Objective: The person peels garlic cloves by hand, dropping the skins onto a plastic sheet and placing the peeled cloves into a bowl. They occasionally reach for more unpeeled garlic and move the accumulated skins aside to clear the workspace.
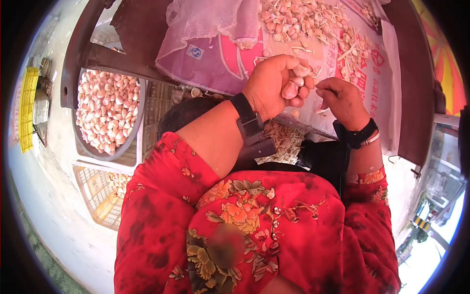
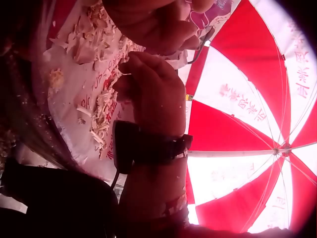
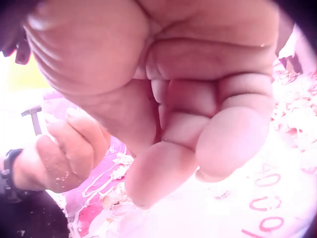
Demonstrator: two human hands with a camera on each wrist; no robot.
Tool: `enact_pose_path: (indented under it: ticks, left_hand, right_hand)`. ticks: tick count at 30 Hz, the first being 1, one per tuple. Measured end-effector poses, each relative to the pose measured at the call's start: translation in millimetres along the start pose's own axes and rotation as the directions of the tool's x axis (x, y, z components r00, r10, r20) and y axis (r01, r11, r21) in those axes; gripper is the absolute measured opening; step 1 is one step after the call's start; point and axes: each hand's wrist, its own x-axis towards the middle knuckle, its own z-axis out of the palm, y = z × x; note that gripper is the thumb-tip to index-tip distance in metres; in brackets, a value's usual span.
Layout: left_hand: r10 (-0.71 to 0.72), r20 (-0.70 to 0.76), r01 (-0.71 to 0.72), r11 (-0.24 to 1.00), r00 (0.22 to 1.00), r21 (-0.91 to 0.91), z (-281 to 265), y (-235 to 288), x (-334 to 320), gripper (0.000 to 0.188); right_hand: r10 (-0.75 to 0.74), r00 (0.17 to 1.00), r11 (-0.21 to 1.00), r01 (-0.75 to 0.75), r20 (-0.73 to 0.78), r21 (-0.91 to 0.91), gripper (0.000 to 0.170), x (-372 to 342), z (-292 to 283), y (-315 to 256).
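My left hand (image 1: 268,82) is turned palm up and holds several garlic cloves (image 1: 290,90) with its fingers curled round them. Close to its right is my right hand (image 1: 343,100), palm down, fingers bent in and thumb drawn near the index finger. In the right wrist view the curled fingers (image 3: 233,136) and thumb fill the middle, and no clove shows between them. Beneath both hands lies a printed sack (image 1: 387,98) with a heap of garlic cloves and bulb pieces (image 1: 298,22) at its far side.
On the left a round tub (image 1: 141,110) is full of cloves, above a yellowish plastic basket (image 1: 95,196) with more cloves. Dry peelings (image 1: 281,142) lie below the sack's near edge. A pink mesh bag (image 1: 200,22) is at the back. A red and white umbrella (image 2: 233,124) spreads overhead.
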Motion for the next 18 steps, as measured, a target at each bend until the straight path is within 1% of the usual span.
enact_pose_path:
  ticks: [2, 5, 8, 9, 11, 12, 14, 17, 18]
  left_hand:
    - [-0.008, -0.019, 0.009, 1.000, 1.000, 0.023, 0.4, 1.2, 1.3, 0.021]
    - [0.002, -0.011, -0.001, 0.997, 1.000, 0.081, -4.4, -2.2, 4.3, 0.023]
    - [-0.011, -0.003, 0.011, 0.999, 1.000, 0.053, -3.5, -0.5, 3.8, 0.025]
    - [-0.017, -0.005, 0.018, 0.999, 1.000, 0.049, -3.7, -0.9, 3.8, 0.026]
    - [-0.021, -0.006, 0.022, 0.999, 1.000, 0.047, -4.2, 1.2, 4.4, 0.027]
    - [-0.018, -0.017, 0.019, 0.999, 1.000, 0.049, -3.1, 1.7, 3.6, 0.027]
    - [-0.014, -0.032, 0.016, 0.998, 0.999, 0.056, -0.2, 2.5, 3.3, 0.028]
    - [-0.048, 0.038, 0.047, 0.999, 0.998, 0.027, -3.0, 4.5, 2.8, 0.028]
    - [-0.053, 0.040, 0.052, 0.998, 0.998, 0.024, -3.9, 4.3, 2.9, 0.027]
  right_hand:
    - [-0.033, 0.989, 0.997, 0.042, -0.144, 0.064, 0.015, 31.4, -4.2, 9.2]
    - [-0.149, 0.958, 0.989, 0.149, -0.247, -0.016, 0.016, 76.9, -6.9, 5.3]
    - [-0.314, 0.920, 0.939, 0.265, -0.234, -0.218, 0.018, 124.4, -2.9, 7.2]
    - [-0.393, 0.900, 0.889, 0.318, -0.190, -0.330, 0.019, 138.2, -0.6, 11.4]
    - [-0.537, 0.840, 0.734, 0.421, -0.076, -0.532, 0.021, 158.9, 5.6, 16.9]
    - [-0.466, 0.882, 0.750, 0.347, -0.076, -0.563, 0.021, 158.3, 10.6, 13.4]
    - [-0.385, 0.918, 0.791, 0.275, -0.097, -0.546, 0.021, 151.1, 13.6, 5.9]
    - [-0.284, 0.953, 0.842, 0.194, -0.107, -0.503, 0.023, 136.5, 12.2, 9.8]
    - [-0.255, 0.961, 0.857, 0.173, -0.109, -0.485, 0.024, 130.7, 11.3, 11.7]
